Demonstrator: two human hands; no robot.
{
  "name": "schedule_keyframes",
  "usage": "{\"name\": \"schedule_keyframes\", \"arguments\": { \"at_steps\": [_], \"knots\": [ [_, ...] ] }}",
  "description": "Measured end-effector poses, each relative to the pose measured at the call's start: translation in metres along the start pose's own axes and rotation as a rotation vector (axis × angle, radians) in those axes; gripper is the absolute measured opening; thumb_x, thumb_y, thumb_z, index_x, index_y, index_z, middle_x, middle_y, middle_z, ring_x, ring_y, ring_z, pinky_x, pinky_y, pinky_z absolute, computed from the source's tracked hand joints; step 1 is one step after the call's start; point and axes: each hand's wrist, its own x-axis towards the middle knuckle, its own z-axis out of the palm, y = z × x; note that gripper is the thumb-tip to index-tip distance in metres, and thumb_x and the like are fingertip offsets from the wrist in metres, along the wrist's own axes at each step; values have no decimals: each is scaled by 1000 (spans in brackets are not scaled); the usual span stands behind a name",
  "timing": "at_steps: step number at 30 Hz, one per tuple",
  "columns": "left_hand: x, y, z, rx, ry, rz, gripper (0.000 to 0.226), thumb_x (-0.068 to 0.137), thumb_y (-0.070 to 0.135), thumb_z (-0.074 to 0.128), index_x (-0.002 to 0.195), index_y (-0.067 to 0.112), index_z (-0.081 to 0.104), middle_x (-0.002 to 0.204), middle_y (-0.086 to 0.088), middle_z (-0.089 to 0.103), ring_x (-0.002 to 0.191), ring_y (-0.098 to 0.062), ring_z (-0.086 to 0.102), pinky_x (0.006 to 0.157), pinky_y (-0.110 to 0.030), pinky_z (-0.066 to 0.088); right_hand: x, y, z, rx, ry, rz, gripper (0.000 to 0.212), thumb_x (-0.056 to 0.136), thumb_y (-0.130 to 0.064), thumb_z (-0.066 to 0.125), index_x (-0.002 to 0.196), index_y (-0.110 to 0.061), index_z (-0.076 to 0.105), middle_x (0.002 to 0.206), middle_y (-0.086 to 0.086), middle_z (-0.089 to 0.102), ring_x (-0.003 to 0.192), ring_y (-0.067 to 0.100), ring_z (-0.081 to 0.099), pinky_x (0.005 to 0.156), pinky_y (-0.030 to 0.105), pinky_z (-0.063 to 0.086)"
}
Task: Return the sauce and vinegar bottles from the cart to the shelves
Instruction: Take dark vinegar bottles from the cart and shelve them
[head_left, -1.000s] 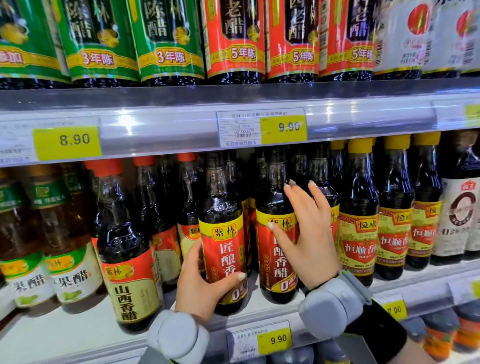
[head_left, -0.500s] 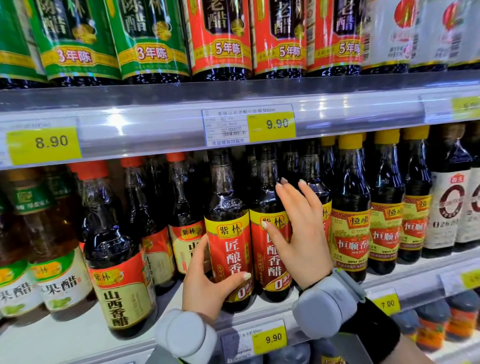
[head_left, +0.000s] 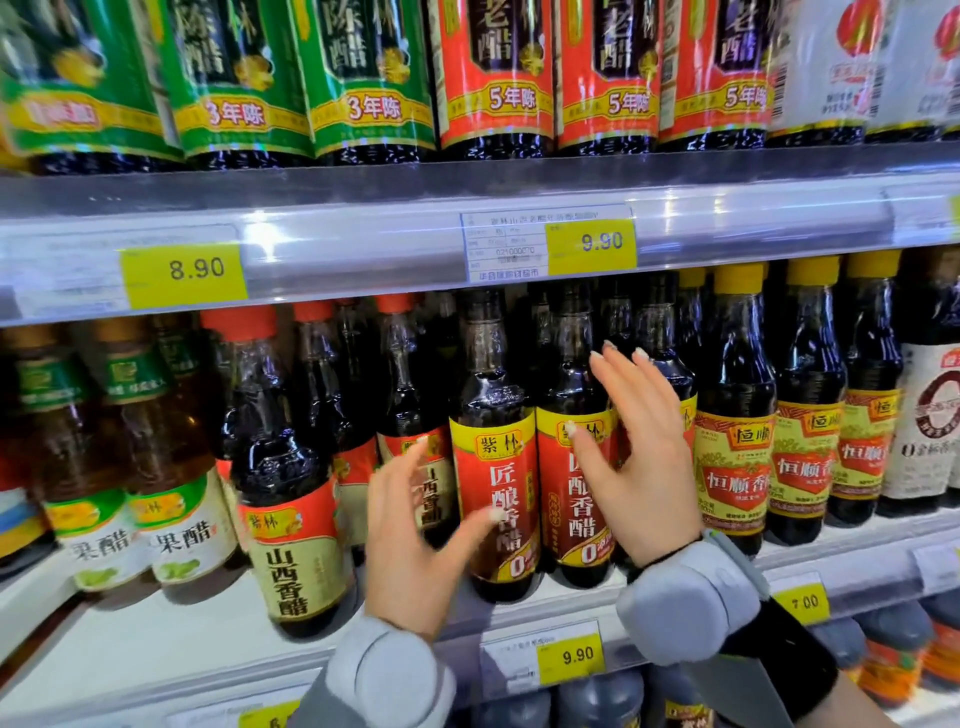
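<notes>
Two dark vinegar bottles with red and yellow labels stand upright side by side on the middle shelf (head_left: 156, 639). My left hand (head_left: 415, 540) is at the left flank of the first bottle (head_left: 493, 457), fingers straight and spread, thumb tip just in front of its label. My right hand (head_left: 639, 467) is spread beside the second bottle (head_left: 569, 525), with the thumb tip on its label and the fingers reaching past it toward the bottles behind. Neither hand grips a bottle. The cart is out of view.
Orange-capped vinegar bottles (head_left: 291, 519) and pale fruit vinegar bottles (head_left: 182, 509) stand to the left, yellow-capped bottles (head_left: 737, 467) to the right. The upper shelf edge (head_left: 363, 249) hangs close above the bottle caps. Jars fill the shelf below (head_left: 893, 654).
My left hand has loosened from the first bottle and its fingers have spread. My right hand has opened wider. The view has shifted slightly right.
</notes>
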Motion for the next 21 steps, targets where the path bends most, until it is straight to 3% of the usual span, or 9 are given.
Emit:
{"name": "schedule_keyframes", "arguments": {
  "at_steps": [2, 6, 8, 11, 13, 15, 17, 21],
  "knots": [
    [3, 4, -25, 86, 142, 207, 41, 71, 42, 60, 110, 35, 48, 100, 24, 44, 101, 15, 41, 89, -5, 35, -2, -13, 5, 67, -3, -10, 52, 80, -30, 45, 129, -10, 44, 133, -4, 37, 130, 10, 23, 107, 3, 8],
    [13, 1, -69, 285, 400, 403, 32, 77, 27, 56, 106, 12, 52, 101, 1, 54, 100, -12, 45, 95, -13, 27, -6, -37, 23, 130, -21, -38, 51, 80, -28, 47, 129, -13, 43, 134, -5, 37, 129, 6, 23, 109, 6, 10],
    [15, -8, -86, 317, 445, 321, 41, 76, 29, 57, 107, 3, 55, 103, -15, 56, 104, -23, 43, 98, -13, 23, -8, -48, 32, 141, -24, -74, 50, 81, -26, 48, 127, -9, 46, 132, -2, 39, 129, 11, 27, 109, 6, 11],
    [11, -28, -97, 232, 398, 99, 74, 68, 48, 60, 120, -3, 47, 116, -24, 48, 113, -23, 36, 104, -10, 18, -12, -62, 45, 174, -62, -99, 49, 82, -26, 48, 128, -8, 47, 133, -1, 39, 129, 13, 28, 110, 9, 14],
    [4, -44, -100, 109, 315, -83, 106, 54, 74, 60, 131, 6, 37, 125, -9, 38, 122, -22, 36, 113, -32, 25, -16, -70, 54, 184, -91, -103, 50, 82, -27, 48, 128, -9, 47, 134, -2, 39, 130, 14, 27, 110, 10, 13],
    [1, -56, -98, 36, 224, -188, 121, 41, 84, 60, 137, 17, 27, 130, -1, 35, 128, -26, 37, 108, -51, 33, -19, -70, 59, 166, -107, -92, 51, 81, -28, 47, 129, -10, 46, 134, -2, 38, 131, 15, 24, 110, 9, 9],
    [0, -64, -99, 28, 116, -252, 128, 32, 76, 70, 137, 20, 23, 137, -8, 36, 128, -28, 38, 107, -52, 34, -21, -69, 63, 109, -99, -100, 50, 81, -29, 47, 129, -15, 44, 134, -2, 37, 132, 17, 21, 111, 9, 6],
    [-4, -67, -98, -1, -33, -326, 106, 38, 45, 76, 130, 28, 26, 130, -6, 44, 123, -24, 43, 106, -43, 36, -19, -61, 58, 24, -22, -99, 47, 81, -29, 46, 126, -21, 38, 134, 0, 36, 133, 22, 17, 111, 9, 2]
  ]
}}
